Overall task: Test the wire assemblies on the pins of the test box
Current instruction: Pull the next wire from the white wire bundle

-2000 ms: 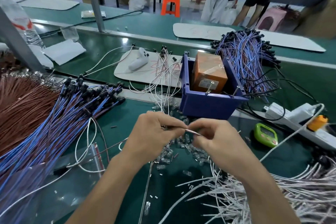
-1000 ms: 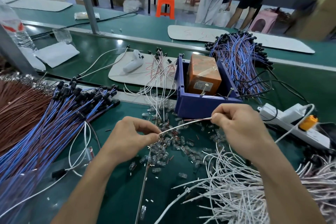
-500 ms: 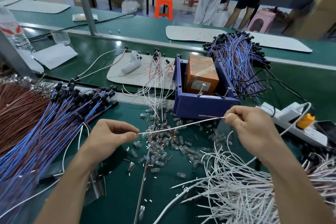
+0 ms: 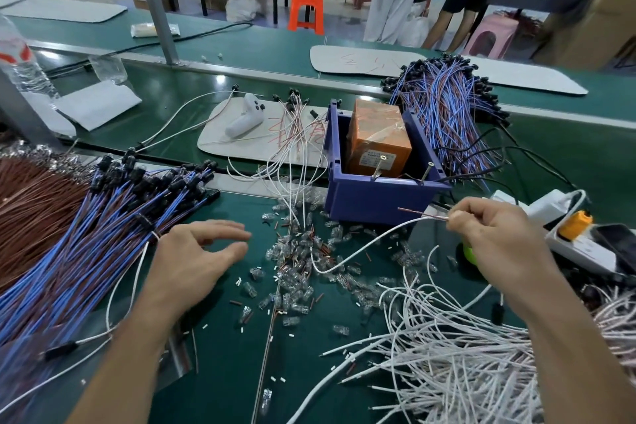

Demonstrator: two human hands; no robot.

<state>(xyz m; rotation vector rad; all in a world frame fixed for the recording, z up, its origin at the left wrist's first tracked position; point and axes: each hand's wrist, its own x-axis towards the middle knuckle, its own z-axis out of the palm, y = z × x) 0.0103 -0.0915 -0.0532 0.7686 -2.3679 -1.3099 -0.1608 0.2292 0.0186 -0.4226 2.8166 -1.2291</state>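
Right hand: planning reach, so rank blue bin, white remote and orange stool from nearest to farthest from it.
From the right hand:
1. Blue bin, just left, beyond it.
2. White remote, farther left on the mat.
3. Orange stool, far back on the floor.

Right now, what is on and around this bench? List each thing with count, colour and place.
test box: one, orange, inside the bin
bin: one, blue, centre
pins: two, metal, bin's near edge
blue-brown wire bundles: two, left and behind the bin
white wires: many, near right
clear connectors: many, scattered centre
power strip: one, white, right
left hand: open, holding nothing
right hand: pinching white wire
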